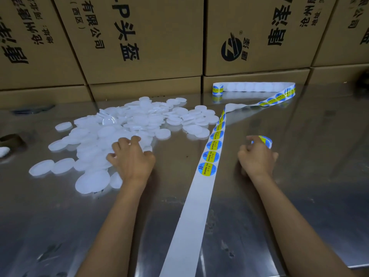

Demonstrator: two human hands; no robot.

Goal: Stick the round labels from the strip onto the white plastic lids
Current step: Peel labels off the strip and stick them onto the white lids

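Observation:
A heap of white plastic lids (pixel 127 124) covers the left middle of the steel table. My left hand (pixel 131 156) lies on the near edge of the heap with curled fingers touching lids; whether it grips one I cannot tell. A long white backing strip (pixel 196 206) runs from the near edge up the middle, carrying round blue-and-yellow labels (pixel 207 168) further along. My right hand (pixel 257 156) is to the right of the strip and pinches a labelled lid (pixel 265 140) at its fingertips.
Stacked cardboard boxes (pixel 139 47) with black print wall off the back of the table. The strip's far end (pixel 253 86) loops along the boxes at back right. A dark object (pixel 12 139) and a white item (pixel 4 151) sit at the far left edge.

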